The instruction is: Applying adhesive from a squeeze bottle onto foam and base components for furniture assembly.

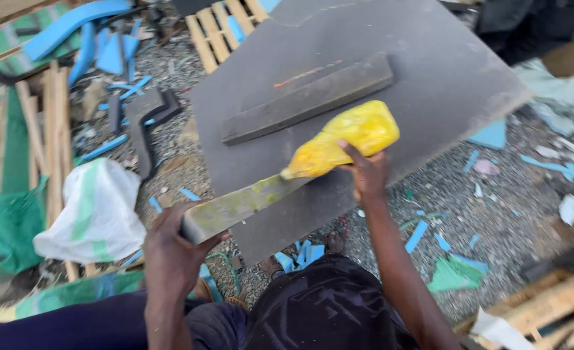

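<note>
Left hand (170, 249): fingers closed round near end of one grey strip (241, 206), at 7 o'clock.
Right hand (367, 174): fingers gripping one yellow plastic bag (345, 137), centre frame, its tip on the strip.
Surface: one dark grey board (442, 84).
On board: one second grey bar (306, 98), 12 o'clock.
Ground: one white sack (96, 214), 9 o'clock; blue offcuts, too many to count.

View down at two bare hands, left hand (170, 249) gripping one end of a grey strip (235, 209) smeared yellow-green, right hand (367, 174) pressing a yellow plastic bag (345, 137) against it, over a large dark grey sheet (442, 71), gravel ground (494, 227) strewn with blue offcuts (416, 236)
</note>
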